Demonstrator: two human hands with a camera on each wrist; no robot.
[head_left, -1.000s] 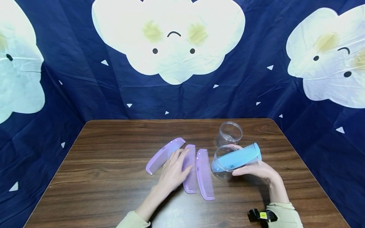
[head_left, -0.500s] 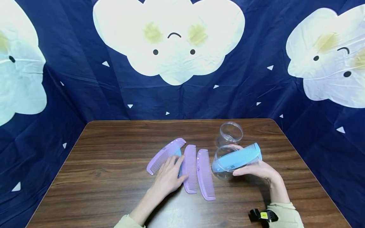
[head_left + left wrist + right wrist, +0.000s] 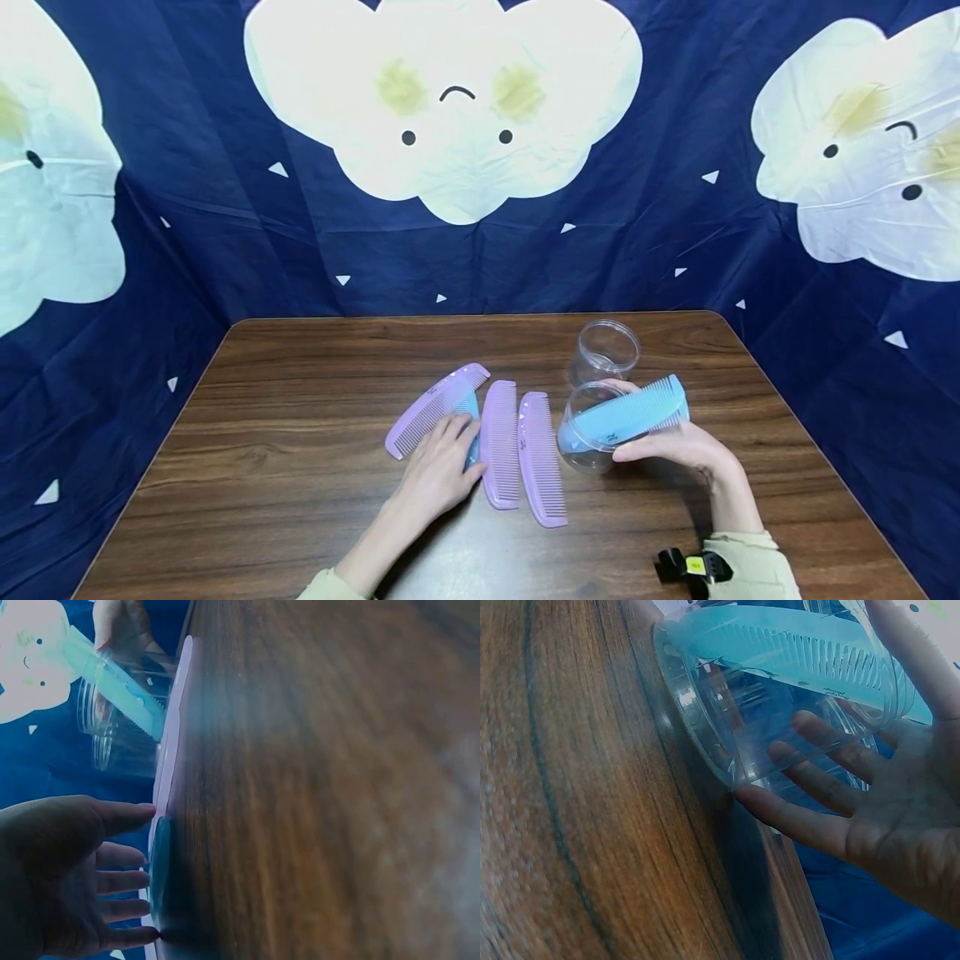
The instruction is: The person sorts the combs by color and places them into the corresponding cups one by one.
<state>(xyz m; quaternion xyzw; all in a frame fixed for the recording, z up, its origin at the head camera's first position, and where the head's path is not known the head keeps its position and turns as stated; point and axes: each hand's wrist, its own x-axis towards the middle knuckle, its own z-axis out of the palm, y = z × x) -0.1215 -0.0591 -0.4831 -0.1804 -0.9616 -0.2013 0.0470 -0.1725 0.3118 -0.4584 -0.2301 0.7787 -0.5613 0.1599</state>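
My left hand (image 3: 438, 471) reaches over a light blue comb (image 3: 470, 407) on the table, its fingers fairly straight and fingertips right at the comb in the left wrist view. A purple comb (image 3: 423, 417) lies slanted to the left, overlapping the blue one. Two more, a middle purple comb (image 3: 500, 450) and a right purple comb (image 3: 536, 467), lie lengthwise beside it. My right hand (image 3: 678, 450) holds a clear plastic jar (image 3: 727, 735), thumb in front and fingers behind. Inside leans another light blue comb (image 3: 637, 412), its end sticking out over the rim toward the right.
A second clear jar (image 3: 606, 346) stands right behind the held one. The wooden table (image 3: 285, 392) ends at a dark blue cloth (image 3: 480, 267) with white cloud faces. A black strap device (image 3: 693, 567) sits on the right sleeve.
My left hand has moved left and slightly toward me, off the middle purple comb, and the blue comb beside it has come into view. The right hand, jar and leaning comb stay put.
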